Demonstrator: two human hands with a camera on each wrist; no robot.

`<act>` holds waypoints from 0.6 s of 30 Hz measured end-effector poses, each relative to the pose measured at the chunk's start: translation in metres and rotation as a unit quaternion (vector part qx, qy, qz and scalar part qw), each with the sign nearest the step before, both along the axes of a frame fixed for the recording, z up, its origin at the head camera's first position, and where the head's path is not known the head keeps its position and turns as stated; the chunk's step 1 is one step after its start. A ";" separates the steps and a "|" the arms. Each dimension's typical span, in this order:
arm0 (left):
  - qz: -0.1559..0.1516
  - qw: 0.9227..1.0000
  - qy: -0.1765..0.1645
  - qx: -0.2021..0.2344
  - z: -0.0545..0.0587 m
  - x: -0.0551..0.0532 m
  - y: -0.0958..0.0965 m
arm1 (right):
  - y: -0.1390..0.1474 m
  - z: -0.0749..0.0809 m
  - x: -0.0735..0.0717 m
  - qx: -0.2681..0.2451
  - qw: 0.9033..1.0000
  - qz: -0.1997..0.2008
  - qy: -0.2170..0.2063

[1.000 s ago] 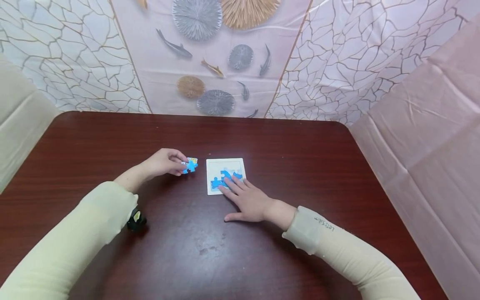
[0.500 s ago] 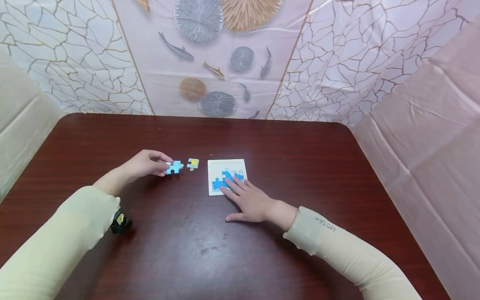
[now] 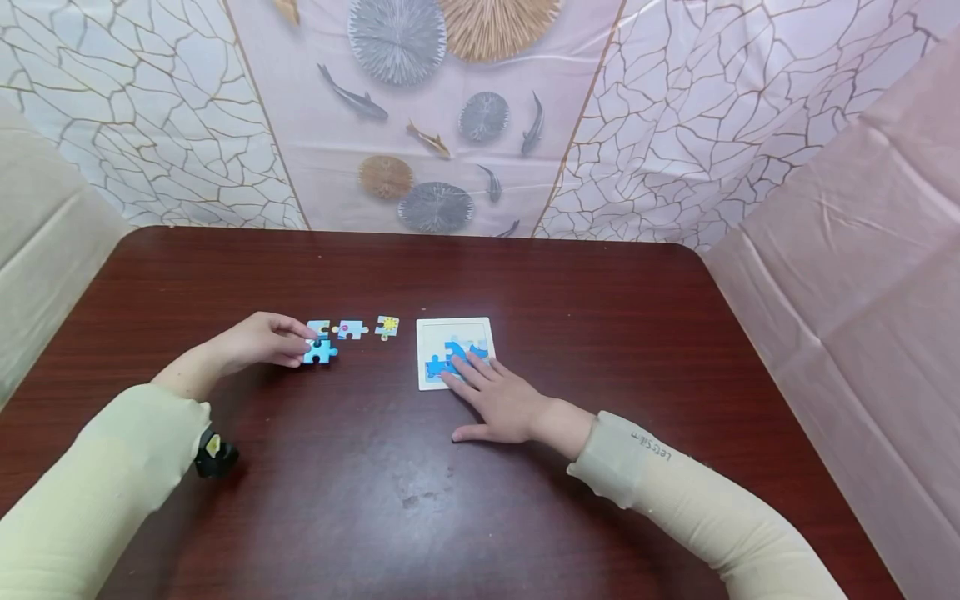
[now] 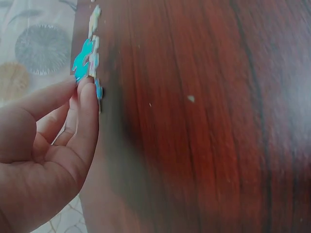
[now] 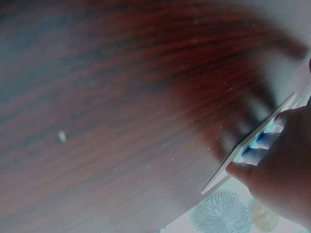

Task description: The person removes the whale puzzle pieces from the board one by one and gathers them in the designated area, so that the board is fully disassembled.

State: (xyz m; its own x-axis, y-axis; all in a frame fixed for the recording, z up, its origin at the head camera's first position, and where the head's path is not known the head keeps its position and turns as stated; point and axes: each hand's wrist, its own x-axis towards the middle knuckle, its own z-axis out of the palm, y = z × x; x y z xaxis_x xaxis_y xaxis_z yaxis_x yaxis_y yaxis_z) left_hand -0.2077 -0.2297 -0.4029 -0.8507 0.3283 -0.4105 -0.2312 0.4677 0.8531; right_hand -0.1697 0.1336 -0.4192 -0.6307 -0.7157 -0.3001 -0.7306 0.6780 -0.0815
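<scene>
My left hand (image 3: 258, 343) pinches a blue jigsaw piece (image 3: 321, 352) between thumb and fingers. In the left wrist view that blue piece (image 4: 83, 60) is tilted above the row of loose pieces. Just behind it in the head view lies a light blue piece (image 3: 318, 327), partly covered by the held piece. To the right are a pale blue piece with a pink mark (image 3: 351, 329) and one with a yellow sun (image 3: 387, 324). My right hand (image 3: 508, 407) rests with spread fingers on the white-framed puzzle board (image 3: 435, 333), hiding part of the blue pieces in it.
The dark red-brown wooden table (image 3: 420, 492) fills the area around both hands. A patterned cloth (image 3: 450, 133) hangs behind its far edge, and a plain pale cloth (image 3: 855, 267) stands along the right side. A black device (image 3: 215, 457) is on my left wrist.
My left hand has moved left and slightly toward me. The sun piece, then the pink-marked piece and another light blue piece, have been left on the table in a row. My right hand stays put.
</scene>
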 end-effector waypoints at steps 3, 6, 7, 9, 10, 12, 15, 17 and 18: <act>-0.002 1.000 -0.012 -0.011 -0.002 0.000 -0.004 | 0.001 0.000 0.000 -0.003 1.000 -0.001 -0.001; -0.003 1.000 -0.019 -0.017 -0.004 0.001 -0.006 | 0.001 -0.001 0.000 -0.005 1.000 -0.001 -0.001; -0.003 1.000 -0.019 -0.017 -0.004 0.001 -0.006 | 0.001 -0.001 0.000 -0.006 1.000 -0.001 0.000; -0.005 1.000 -0.017 -0.021 -0.006 0.002 -0.006 | 0.001 -0.001 0.000 -0.006 1.000 0.000 0.002; -0.006 1.000 -0.014 -0.023 -0.007 0.002 -0.006 | 0.001 -0.001 0.000 -0.005 1.000 0.001 0.003; -0.008 0.999 -0.006 -0.031 -0.009 0.002 -0.006 | 0.001 -0.001 0.000 -0.005 1.000 0.001 0.004; -0.006 0.999 0.007 -0.042 -0.011 0.001 -0.006 | 0.001 -0.001 0.000 -0.005 1.000 0.002 0.004; -0.004 0.999 0.010 -0.047 -0.012 0.001 -0.006 | 0.001 -0.001 0.000 -0.005 1.000 0.001 0.002; -0.003 0.999 0.011 -0.050 -0.012 0.001 -0.005 | 0.000 -0.001 0.000 -0.005 1.000 0.001 0.002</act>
